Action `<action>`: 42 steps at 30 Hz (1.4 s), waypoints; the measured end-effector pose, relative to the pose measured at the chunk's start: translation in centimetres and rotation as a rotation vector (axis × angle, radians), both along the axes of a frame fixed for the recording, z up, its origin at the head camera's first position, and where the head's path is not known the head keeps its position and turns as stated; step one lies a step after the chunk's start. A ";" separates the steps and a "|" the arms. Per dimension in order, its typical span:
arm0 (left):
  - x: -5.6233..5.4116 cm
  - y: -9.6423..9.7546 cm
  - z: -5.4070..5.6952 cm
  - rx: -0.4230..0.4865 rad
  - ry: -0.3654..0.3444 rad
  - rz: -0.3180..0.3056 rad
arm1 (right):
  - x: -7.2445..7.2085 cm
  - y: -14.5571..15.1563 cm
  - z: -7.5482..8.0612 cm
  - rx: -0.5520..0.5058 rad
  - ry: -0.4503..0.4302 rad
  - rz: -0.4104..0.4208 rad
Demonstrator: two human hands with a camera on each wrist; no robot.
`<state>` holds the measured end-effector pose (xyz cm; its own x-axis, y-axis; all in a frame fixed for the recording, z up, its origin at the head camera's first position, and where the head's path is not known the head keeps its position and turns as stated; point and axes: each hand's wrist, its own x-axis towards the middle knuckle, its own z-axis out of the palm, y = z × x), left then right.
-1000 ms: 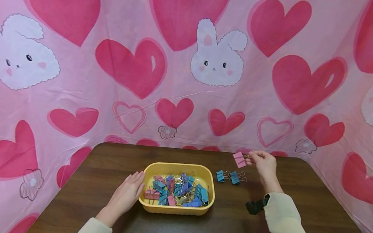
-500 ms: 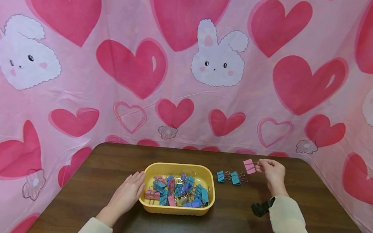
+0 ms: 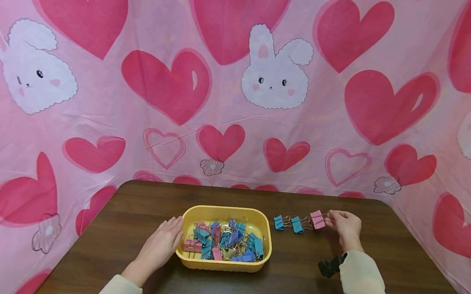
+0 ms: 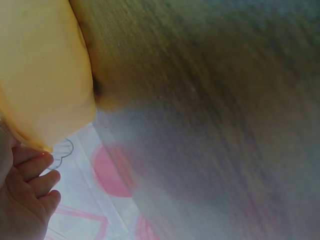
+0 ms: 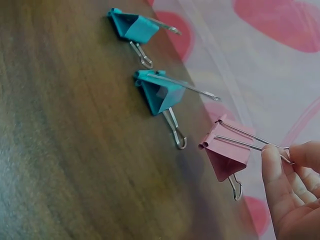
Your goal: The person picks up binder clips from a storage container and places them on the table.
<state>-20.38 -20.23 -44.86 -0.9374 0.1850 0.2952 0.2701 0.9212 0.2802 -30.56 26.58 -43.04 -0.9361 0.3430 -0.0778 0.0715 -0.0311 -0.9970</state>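
In the right wrist view, my right hand point(image 5: 295, 187) pinches one wire handle of a pink binder clip point(image 5: 232, 145) between thumb and finger. That clip is beside two teal binder clips on the table, at the right end of their row: the nearer one point(image 3: 298, 225) and the farther one point(image 3: 280, 222). My left hand point(image 3: 160, 241) rests with straight fingers on the left rim of a yellow plastic basket point(image 3: 221, 266). Inside it lies a jumble of pink, teal, blue and yellowish binder clips point(image 3: 234, 235).
The dark wood table point(image 3: 290, 287) runs back to a pink cloth point(image 3: 257, 135) printed with hearts and rabbits, which hangs behind and at both sides. A black strap mount point(image 3: 330, 266) hangs below the right wrist.
My right hand has carried the pink binder clip to the right, then lower toward the table, level with the teal clips. The left hand has stayed on the basket's rim.
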 end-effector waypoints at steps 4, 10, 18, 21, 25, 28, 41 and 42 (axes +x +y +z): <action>0.0 0.0 0.0 0.002 -0.010 0.005 | 0.0 0.2 -0.7 0.012 -0.025 -0.003; 0.0 0.0 0.1 0.000 -0.015 0.010 | -0.1 0.3 -1.5 0.000 -0.032 -0.007; -0.1 0.0 0.1 -0.004 -0.030 0.012 | -0.2 0.5 -2.0 0.005 -0.034 -0.007; -0.1 0.0 0.1 -0.003 -0.030 0.007 | -0.2 0.6 -1.9 0.009 -0.037 -0.006; 0.0 0.0 0.2 0.000 -0.027 0.004 | -0.3 0.6 -2.0 0.022 -0.041 -0.004; 0.0 0.0 0.2 -0.003 -0.022 0.004 | -0.4 0.6 -2.0 0.029 -0.037 0.001; 0.0 0.0 0.2 0.003 -0.032 0.005 | -0.1 0.5 -1.0 0.112 0.010 -0.011; 0.0 0.0 0.2 0.002 -0.030 0.005 | 0.0 0.3 -0.7 0.123 0.018 -0.014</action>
